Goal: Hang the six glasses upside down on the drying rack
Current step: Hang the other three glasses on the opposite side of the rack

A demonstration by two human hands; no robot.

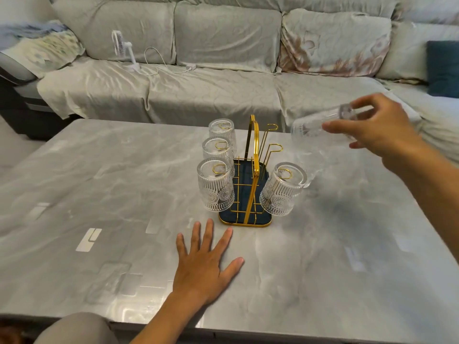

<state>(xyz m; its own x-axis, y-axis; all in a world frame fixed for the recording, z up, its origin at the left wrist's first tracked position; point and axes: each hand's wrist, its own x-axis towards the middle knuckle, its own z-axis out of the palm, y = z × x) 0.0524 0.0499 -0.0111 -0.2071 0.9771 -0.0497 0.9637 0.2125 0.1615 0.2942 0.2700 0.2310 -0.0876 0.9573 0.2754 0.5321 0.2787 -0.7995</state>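
While left hand (202, 266) lies flat, fingers spread, on bench (99, 194), right hand (377, 130) grip clasps tilted glass (315, 127) beside rack (250, 184).

soft even light, glossy glare, motion blur

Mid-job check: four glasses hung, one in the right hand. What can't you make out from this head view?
- Sixth glass: a faint clear shape below the held glass may be it, too washed out to confirm.
- Held glass: motion-blurred, part covered by the right hand; tilt unclear.
- Two free hooks on the rack: thin, so the gap to the glass can't be judged.
- Left hand: flat on the table, forearm cut by the bottom edge.
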